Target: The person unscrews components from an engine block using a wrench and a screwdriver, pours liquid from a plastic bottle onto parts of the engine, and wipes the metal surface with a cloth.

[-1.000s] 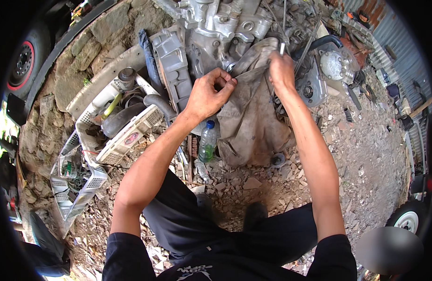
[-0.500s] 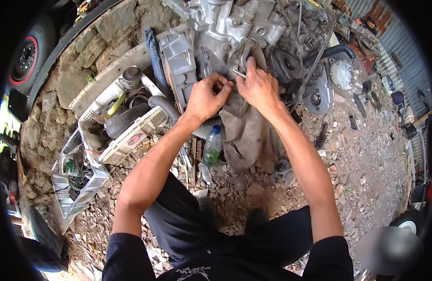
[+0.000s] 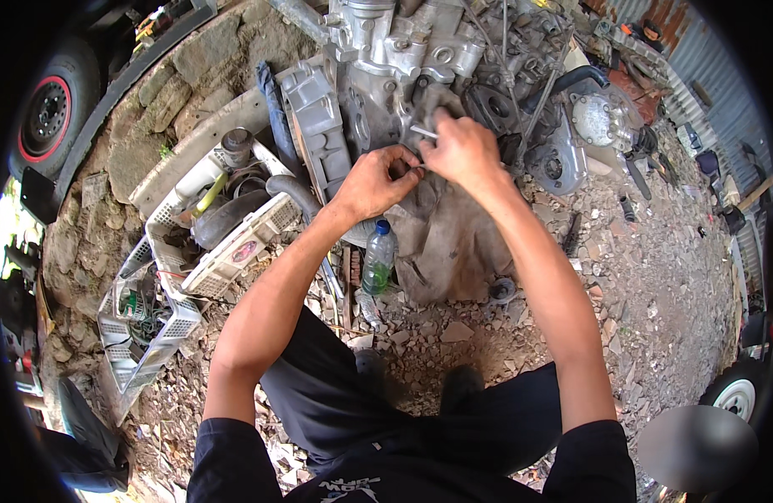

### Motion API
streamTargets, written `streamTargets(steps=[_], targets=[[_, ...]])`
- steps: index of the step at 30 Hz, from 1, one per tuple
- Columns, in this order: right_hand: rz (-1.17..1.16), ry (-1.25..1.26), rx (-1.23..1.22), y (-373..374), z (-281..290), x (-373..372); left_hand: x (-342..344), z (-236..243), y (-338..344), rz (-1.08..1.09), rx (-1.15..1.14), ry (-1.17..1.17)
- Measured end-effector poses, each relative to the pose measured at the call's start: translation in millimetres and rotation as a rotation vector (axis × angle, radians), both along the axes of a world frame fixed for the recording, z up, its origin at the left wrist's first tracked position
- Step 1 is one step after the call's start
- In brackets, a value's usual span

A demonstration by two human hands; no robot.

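My left hand (image 3: 374,184) is closed in a pinch, thumb against fingertips, on something small I cannot make out. Close beside it, my right hand (image 3: 465,152) is curled and slightly blurred, with a short pale rod (image 3: 423,132) sticking out from its fingers toward the left. A dirty brown cloth (image 3: 453,247) hangs below and behind the right hand, its upper end bunched near the fingers. Just beyond both hands stands a grey metal engine (image 3: 395,59), greasy in places.
Left of the engine lies a ribbed metal cover (image 3: 315,109). A white plastic crate (image 3: 244,243) holds hoses and parts. A clear bottle (image 3: 378,264) with green liquid stands on rubble between crate and cloth. Metal housings (image 3: 562,168) lie at right; a stone wall (image 3: 218,42) runs along the left.
My right hand has shifted slightly, and the pale rod now shows more to its left. The left hand stays pinched, a little lower relative to the right. The view has tilted slightly.
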State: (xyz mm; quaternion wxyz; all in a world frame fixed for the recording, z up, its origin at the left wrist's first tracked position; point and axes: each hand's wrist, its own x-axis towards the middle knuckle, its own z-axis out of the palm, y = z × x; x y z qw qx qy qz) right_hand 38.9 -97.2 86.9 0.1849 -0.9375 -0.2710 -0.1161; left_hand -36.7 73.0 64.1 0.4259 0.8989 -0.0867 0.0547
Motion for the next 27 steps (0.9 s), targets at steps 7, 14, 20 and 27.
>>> streamTargets(steps=[7, 14, 20, 27], targets=[[-0.241, 0.152, 0.632, -51, 17, 18, -9, 9, 0, -0.072, -0.151, -0.085], [0.092, 0.078, 0.727, 3, -5, 2, -6, 6, 16, -0.057, -0.108, -0.048], [0.085, -0.075, 0.291, 23, -32, 20, -2, -2, 28, -0.048, -0.033, -0.006], [0.272, -0.112, 0.152, -1, -34, 28, 14, -20, 37, -0.010, -0.041, 0.057]])
